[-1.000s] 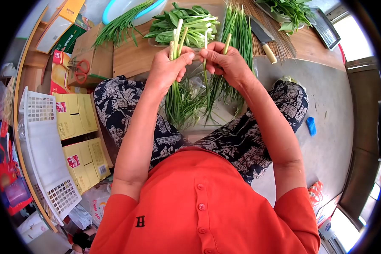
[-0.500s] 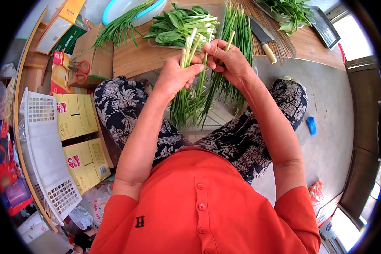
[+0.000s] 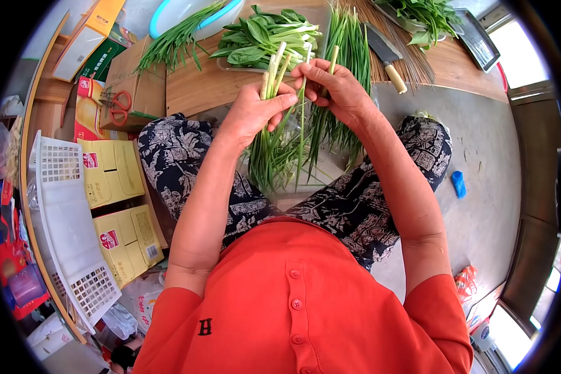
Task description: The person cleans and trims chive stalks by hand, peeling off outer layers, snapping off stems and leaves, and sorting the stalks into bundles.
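Note:
A small bunch of green stalks (image 3: 274,78) with pale ends up is wrapped in the fingers of my left hand (image 3: 254,112); its long leaves hang down between my knees. Just to the right, my right hand (image 3: 338,90) pinches other thin stalks (image 3: 307,93), pale ends up and leaves hanging. My fingertips nearly meet. Beyond my hands lies a pile of broad leafy greens (image 3: 262,40) in a clear tray. A large bundle of long green leaves (image 3: 350,47) lies beside it, partly behind my right hand.
A knife (image 3: 385,57) lies on the wooden table (image 3: 190,90) at the right. Further off are a blue-rimmed basin (image 3: 168,15), more greens (image 3: 427,19) and a dark tray (image 3: 478,40). Scissors (image 3: 118,103), cartons (image 3: 118,171) and a white rack (image 3: 65,206) stand left.
Both hands stay close together. My left hand has shifted slightly right with its bunch since the earliest frame, and the thin stalks at my right hand have swung between slanted and upright.

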A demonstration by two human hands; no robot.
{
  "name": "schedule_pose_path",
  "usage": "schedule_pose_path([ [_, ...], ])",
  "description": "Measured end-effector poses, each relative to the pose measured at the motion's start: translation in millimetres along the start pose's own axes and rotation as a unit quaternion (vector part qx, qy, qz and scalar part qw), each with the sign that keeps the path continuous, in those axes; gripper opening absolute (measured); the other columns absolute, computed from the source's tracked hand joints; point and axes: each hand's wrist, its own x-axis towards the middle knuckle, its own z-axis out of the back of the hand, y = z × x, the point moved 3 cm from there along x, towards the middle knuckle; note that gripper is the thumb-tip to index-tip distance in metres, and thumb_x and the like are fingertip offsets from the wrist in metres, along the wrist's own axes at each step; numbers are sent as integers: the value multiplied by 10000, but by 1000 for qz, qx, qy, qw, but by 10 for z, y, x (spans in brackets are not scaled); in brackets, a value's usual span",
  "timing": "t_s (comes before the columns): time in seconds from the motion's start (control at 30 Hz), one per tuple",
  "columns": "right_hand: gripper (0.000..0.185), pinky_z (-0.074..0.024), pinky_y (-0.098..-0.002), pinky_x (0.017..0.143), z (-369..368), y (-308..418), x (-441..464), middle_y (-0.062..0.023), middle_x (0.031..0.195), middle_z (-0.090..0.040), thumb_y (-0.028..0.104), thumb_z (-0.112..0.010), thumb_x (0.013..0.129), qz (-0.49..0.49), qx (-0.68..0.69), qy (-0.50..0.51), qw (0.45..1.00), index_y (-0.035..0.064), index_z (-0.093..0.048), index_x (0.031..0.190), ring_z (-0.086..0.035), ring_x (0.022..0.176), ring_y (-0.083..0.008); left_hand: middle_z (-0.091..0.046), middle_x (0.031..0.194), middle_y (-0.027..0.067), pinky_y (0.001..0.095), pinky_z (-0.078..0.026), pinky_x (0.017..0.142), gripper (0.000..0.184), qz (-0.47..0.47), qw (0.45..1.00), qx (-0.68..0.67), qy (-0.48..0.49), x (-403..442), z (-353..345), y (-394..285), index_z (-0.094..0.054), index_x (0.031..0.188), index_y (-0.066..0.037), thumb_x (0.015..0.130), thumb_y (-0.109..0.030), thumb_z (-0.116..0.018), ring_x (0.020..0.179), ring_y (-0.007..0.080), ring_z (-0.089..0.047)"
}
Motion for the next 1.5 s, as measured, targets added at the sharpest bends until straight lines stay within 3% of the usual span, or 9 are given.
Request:
schedule_pose_path([
  [0.23,178,-324,-196,503,5,-6,49,32,702,-553,240,-591,907,53,34,-18,998,65,-622,896,-444,567,-60,-577,720,27,208,-372,407,166,16,1000,-19,-4,3,20,29,-625,919,3,856,-146,-663,493,66,-478],
  [0.3,165,-284,-182,489,-99,58,-31,73,662,-466,233,-631,891,49,-51,-7,997,77,-599,934,-384,542,-41,-585,773,41,204,-372,422,200,22,999,-8,31,18,-18,58,-622,946,-20,862,-196,-666,544,72,-503],
  [0.43,171,-248,-204,459,-184,7,-45,39,698,-567,225,-666,868,52,-59,10,997,60,-626,884,-355,511,-30,-585,775,42,207,-372,434,237,33,999,-13,35,-7,-106,37,-612,946,-22,884,-248,-643,550,79,-509],
  [0.6,173,-250,-206,456,4,67,-6,26,684,-571,222,-647,881,52,-99,-47,993,53,-635,846,-354,499,-38,-637,894,94,293,-528,687,337,9,998,-66,-9,-13,29,78,-604,1068,25,931,-280,-566,769,160,-631],
  [0.73,208,-232,-209,442,190,157,11,23,673,-570,252,-646,884,67,-94,-77,990,60,-623,807,-338,488,-34,-632,855,71,245,-512,606,320,11,999,-2,-38,-67,297,149,-611,1064,31,953,-254,-520,724,127,-621],
  [0.83,221,-231,-208,439,254,208,0,21,664,-565,262,-652,879,69,-96,-76,990,62,-617,793,-336,484,-33,-596,772,21,199,-405,493,289,42,994,67,-80,-117,391,124,-642,981,21,932,-253,-562,585,71,-521],
  [1.17,277,-225,-205,429,54,147,0,37,628,-531,297,-703,837,47,-121,-85,988,91,-563,715,-323,466,-26,-550,677,-18,201,-364,439,182,-10,999,47,-20,-56,-125,-58,-633,940,-10,815,-122,-707,523,48,-476],
  [1.43,256,-233,-207,433,-39,41,-20,68,610,-425,283,-703,837,20,-78,11,997,77,-555,867,-326,480,-37,-547,656,-12,199,-352,431,138,-32,992,50,-109,-46,-89,-63,-631,931,12,838,-80,-674,512,49,-470],
  [1.5,335,-260,-207,432,-85,-55,-37,36,662,-481,280,-758,785,-7,-89,13,996,42,-564,919,-371,512,-43,-545,642,-9,199,-345,430,130,-82,987,-18,-140,-49,-41,-58,-646,930,21,854,-84,-656,505,52,-467],
])
